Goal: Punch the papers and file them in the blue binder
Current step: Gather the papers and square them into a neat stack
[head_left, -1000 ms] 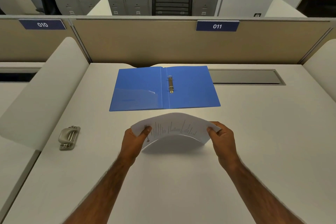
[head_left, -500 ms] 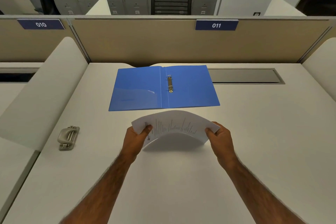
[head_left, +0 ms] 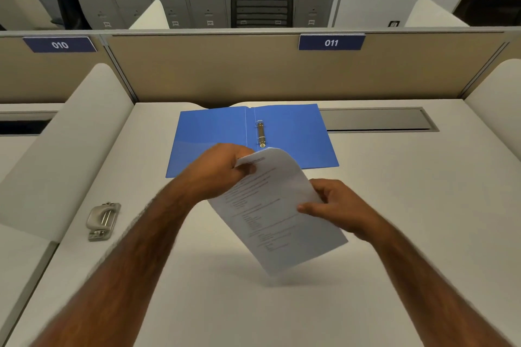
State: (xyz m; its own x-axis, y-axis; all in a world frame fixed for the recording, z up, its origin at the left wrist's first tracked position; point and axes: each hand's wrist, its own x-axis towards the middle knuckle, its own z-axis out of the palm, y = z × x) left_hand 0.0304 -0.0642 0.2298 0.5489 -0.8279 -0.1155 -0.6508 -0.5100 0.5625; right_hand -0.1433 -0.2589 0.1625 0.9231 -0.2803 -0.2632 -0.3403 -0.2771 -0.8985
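Observation:
The blue binder (head_left: 214, 135) lies open and flat at the back of the desk, its metal ring mechanism (head_left: 261, 134) showing beside the spine. Both my hands hold a thin stack of printed papers (head_left: 270, 214) in the air in front of the binder, tilted with one corner pointing down at the desk. My left hand (head_left: 220, 169) pinches the top edge. My right hand (head_left: 335, 205) grips the right edge. A grey metal hole punch (head_left: 103, 220) sits on the desk at the left, apart from both hands.
The white desk (head_left: 394, 205) is bounded by a beige partition (head_left: 253, 70) at the back and white side dividers (head_left: 64, 149). A grey cable tray cover (head_left: 375, 120) is set into the desk to the right of the binder.
The papers were held arched sideways low over the desk; now they are lifted and turned to a steep slant, my left hand moved up and forward to the top edge.

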